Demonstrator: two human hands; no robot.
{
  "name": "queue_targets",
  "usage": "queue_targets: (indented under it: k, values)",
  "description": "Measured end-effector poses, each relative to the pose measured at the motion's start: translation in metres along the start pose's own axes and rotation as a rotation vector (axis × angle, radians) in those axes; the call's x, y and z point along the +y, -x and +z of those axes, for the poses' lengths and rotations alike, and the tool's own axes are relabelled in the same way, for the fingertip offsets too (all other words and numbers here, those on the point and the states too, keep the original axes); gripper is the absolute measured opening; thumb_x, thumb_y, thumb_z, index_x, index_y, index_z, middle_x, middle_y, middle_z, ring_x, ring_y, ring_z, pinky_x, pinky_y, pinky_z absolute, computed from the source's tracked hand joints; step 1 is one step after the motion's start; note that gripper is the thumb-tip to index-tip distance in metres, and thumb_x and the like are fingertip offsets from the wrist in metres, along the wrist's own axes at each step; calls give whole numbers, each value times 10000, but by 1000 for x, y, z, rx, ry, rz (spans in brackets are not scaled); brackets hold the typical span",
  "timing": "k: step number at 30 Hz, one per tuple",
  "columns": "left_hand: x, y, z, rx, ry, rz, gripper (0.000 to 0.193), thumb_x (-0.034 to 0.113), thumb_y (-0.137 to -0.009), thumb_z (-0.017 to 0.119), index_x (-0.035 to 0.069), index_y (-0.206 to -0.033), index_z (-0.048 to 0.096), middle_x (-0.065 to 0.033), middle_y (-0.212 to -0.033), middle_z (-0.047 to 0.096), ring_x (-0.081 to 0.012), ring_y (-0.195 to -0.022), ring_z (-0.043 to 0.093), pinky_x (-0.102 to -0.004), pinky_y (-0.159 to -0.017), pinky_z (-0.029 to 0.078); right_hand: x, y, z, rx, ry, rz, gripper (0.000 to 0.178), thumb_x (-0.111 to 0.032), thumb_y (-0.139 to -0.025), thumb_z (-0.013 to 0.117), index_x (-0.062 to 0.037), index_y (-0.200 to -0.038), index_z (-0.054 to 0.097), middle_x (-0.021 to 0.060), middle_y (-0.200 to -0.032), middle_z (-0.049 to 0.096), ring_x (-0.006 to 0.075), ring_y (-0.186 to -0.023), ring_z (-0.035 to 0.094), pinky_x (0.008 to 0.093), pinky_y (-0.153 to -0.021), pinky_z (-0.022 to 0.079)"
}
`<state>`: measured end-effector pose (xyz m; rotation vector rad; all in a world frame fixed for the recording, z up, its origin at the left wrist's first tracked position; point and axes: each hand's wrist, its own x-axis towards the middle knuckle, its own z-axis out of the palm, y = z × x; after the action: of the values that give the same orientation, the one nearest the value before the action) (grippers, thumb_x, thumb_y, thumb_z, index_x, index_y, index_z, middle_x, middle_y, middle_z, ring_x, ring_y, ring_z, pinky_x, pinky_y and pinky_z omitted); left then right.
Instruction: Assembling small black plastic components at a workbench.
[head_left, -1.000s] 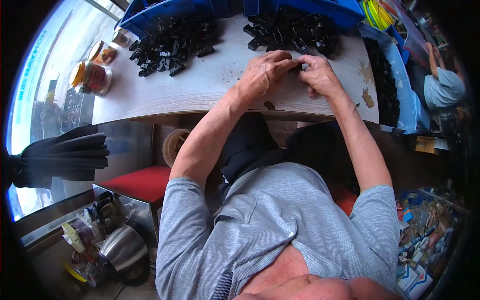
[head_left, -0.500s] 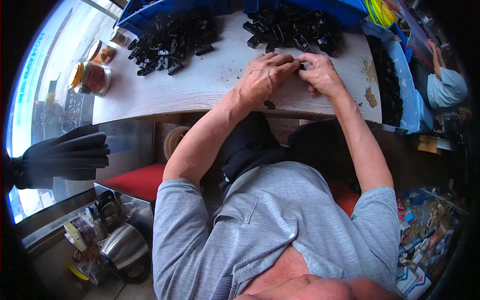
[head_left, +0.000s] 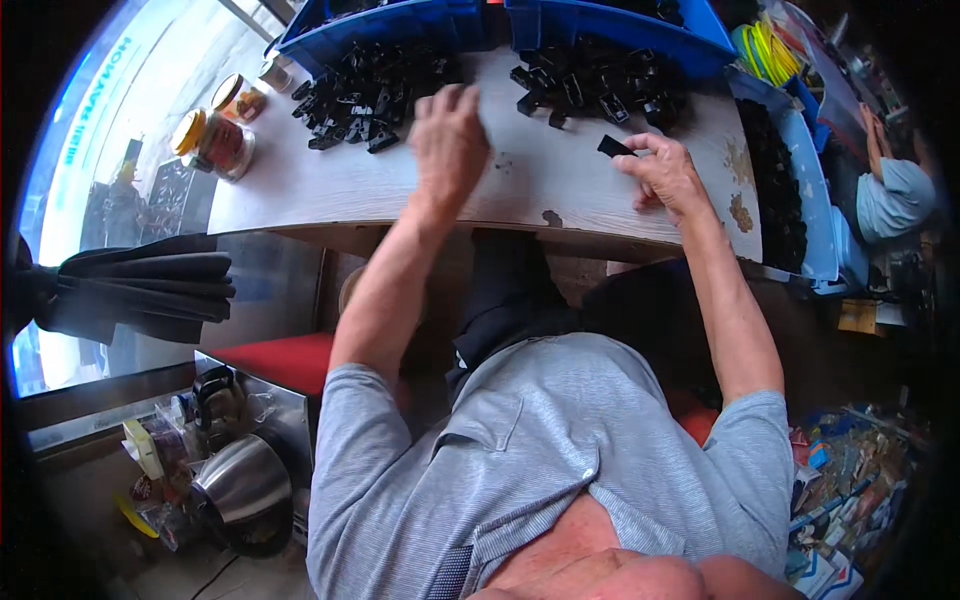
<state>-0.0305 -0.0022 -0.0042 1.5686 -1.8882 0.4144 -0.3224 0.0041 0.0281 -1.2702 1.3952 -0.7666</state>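
Note:
My left hand [head_left: 450, 140] hovers over the pale wooden table [head_left: 300, 180], fingers spread, holding nothing, close to the left pile of small black plastic parts [head_left: 365, 95]. My right hand [head_left: 662, 170] rests on the table and pinches one small black part [head_left: 615, 147] between thumb and fingers. A second heap of black parts [head_left: 595, 90] lies just beyond it, in front of blue bins [head_left: 610, 25].
Two lidded jars [head_left: 215, 140] stand at the table's left end. A blue tray of dark parts [head_left: 775, 190] runs along the right edge. Another person [head_left: 890, 195] sits at far right. A metal kettle [head_left: 240, 485] and a red stool [head_left: 285, 360] are below left.
My hands were together at the table's middle working one part. They have separated: the left has swung left toward the left pile, the right keeps the black part.

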Motion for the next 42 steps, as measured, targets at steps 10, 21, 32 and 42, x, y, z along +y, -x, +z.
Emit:
queue_targets:
  k: [10,21,32,42]
  values:
    - [-32,-6,2,-202,-41,-37,256,86,-845,622,115,-1095,669,-120,-1001,684,-336,-925,671,-457,-764,550,18,-17,-101,596,-308,-28,385,-245,-813,810,-84,-1129,660,-7,-568,498,128,-466,572,288,-473,555]
    - [-41,-6,-3,-154,291,-72,516,-86,-767,552,149,-1201,701,-155,-1259,639,-341,-1055,669,-406,-909,554,5,-20,-26,322,-131,-20,571,-240,-771,842,-34,-1245,599,11,-658,565,94,-466,541,288,-474,562]
    - [-40,-9,-7,-361,148,250,321,60,-863,661,91,-1182,687,-128,-1267,647,-347,-1070,660,-406,-897,552,-4,-49,19,333,117,-99,520,-212,-760,835,-46,-1213,641,58,-733,610,117,-403,496,292,-364,447]
    - [-10,10,-4,-259,384,65,310,72,-891,662,80,-1201,658,-133,-1100,705,-304,-935,699,-378,-753,568,2,-39,15,358,29,-143,416,-220,-830,766,6,-1160,652,58,-710,624,110,-396,496,285,-379,453]
